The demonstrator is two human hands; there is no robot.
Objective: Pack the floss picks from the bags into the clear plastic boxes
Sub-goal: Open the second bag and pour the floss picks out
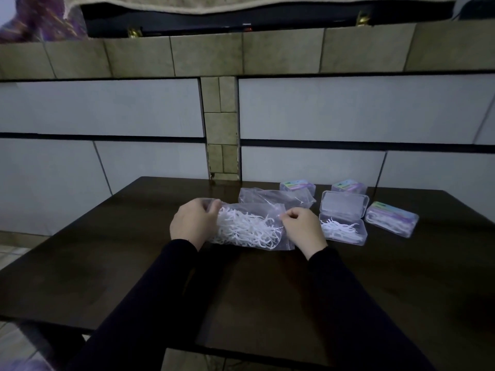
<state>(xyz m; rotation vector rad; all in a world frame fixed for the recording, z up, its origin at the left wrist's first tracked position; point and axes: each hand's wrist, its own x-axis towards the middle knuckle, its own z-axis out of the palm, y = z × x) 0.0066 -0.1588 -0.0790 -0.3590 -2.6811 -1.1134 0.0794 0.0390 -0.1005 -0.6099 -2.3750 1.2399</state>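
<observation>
A clear plastic bag (247, 226) full of white floss picks lies on the dark table (134, 250). My left hand (194, 223) grips the bag's left end. My right hand (301, 228) pinches the bag's plastic at its right end. Just right of that hand stands an open clear box (344, 222) with its lid up and some white picks inside. Behind the full bag lies a nearly flat second clear bag (276, 198).
Three closed boxes with coloured labels sit around the open one: two at the back (297, 186) (348, 186) and one to the right (391, 219). A tiled wall rises right behind the table's far edge.
</observation>
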